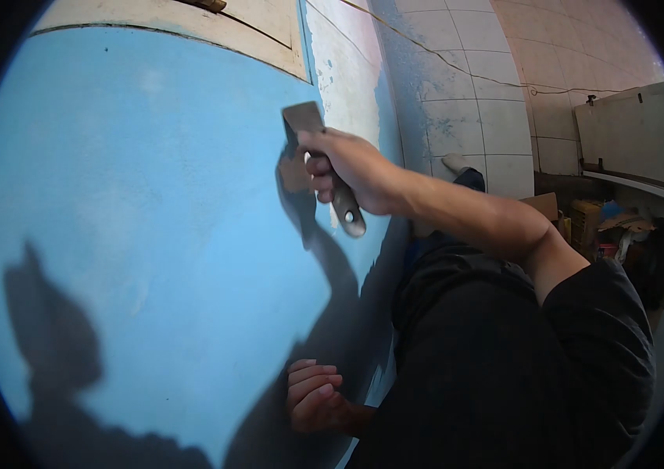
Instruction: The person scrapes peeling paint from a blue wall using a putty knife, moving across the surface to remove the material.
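My right hand (pixel 355 172) is wrapped round the handle of a putty knife (pixel 304 119), its broad metal blade pointing up and its handle end with a hole sticking out below the fist. The blade overlaps the blue painted wall (pixel 152 195) in this view, and its shadow falls close beside it. Just past the knife, an uneven strip of bare white wall (pixel 345 86) borders the blue paint. Lower down, my left hand (pixel 314 397) is close to the blue surface, fingers loosely curled in with nothing seen in them.
A cream wooden panel (pixel 261 23) sits at the top edge. White tiles (pixel 465 70) spattered with blue lie beyond, crossed by a thin cable (pixel 496 80). At right are a pale board (pixel 637 133) and a pile of cardboard and odds and ends (pixel 613 227).
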`<state>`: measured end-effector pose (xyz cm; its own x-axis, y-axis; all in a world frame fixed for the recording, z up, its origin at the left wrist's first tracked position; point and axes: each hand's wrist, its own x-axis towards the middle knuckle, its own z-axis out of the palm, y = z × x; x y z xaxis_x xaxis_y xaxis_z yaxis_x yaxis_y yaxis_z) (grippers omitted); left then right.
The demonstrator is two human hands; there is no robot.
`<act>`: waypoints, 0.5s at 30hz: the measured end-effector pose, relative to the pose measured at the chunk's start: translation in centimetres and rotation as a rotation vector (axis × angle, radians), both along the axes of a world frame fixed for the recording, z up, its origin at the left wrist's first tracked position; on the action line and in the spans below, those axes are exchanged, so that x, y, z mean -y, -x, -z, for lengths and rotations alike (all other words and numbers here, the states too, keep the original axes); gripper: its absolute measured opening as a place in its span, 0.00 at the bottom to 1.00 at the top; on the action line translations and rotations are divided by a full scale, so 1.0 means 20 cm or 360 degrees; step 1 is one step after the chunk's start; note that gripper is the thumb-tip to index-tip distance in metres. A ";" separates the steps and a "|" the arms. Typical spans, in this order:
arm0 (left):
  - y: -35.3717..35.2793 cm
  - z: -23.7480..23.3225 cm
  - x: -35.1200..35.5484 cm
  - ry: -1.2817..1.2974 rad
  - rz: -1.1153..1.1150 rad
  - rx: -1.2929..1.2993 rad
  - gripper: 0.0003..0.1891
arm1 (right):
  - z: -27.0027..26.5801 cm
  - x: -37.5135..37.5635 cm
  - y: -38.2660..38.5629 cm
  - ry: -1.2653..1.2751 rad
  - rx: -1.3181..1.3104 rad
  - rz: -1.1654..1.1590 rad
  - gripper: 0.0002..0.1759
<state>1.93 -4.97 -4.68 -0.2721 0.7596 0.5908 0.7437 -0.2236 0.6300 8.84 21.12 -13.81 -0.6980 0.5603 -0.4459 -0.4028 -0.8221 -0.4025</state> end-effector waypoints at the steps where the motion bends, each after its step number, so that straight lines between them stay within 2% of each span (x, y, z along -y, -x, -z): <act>1: 0.00 0.00 0.00 0.0001 -0.0001 0.0009 0.13 | 0.00 0.06 -0.01 -0.0085 0.0028 0.0066 0.14; 2: 0.00 0.00 0.00 0.0001 -0.0004 0.0019 0.13 | 0.00 0.12 -0.04 -0.0051 0.0088 0.0065 0.14; 4: 0.01 0.01 0.01 -0.0013 0.0009 0.0030 0.12 | 0.00 0.24 -0.15 0.0017 0.0203 0.0050 0.21; 7: 0.02 0.00 0.02 -0.0002 0.0029 0.0028 0.11 | 0.03 0.33 -0.31 -0.0143 0.0269 -0.0338 0.31; 10: 0.03 0.00 0.01 0.0011 0.0066 -0.0006 0.10 | 0.10 0.32 -0.40 -0.0381 0.0428 -0.0863 0.35; 13: 0.01 0.00 0.01 0.0012 0.0034 -0.0058 0.10 | 0.13 0.30 -0.41 -0.0987 0.0428 -0.0439 0.34; 15: 0.00 0.01 0.00 0.0010 0.0010 -0.0078 0.11 | 0.00 0.27 -0.40 -0.1291 0.0451 -0.0159 0.32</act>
<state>1.85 -5.05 -4.82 -0.2380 0.7648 0.5987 0.7724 -0.2247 0.5941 16.88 15.80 -13.87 -0.6840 0.7227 -0.0995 -0.1395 -0.2634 -0.9545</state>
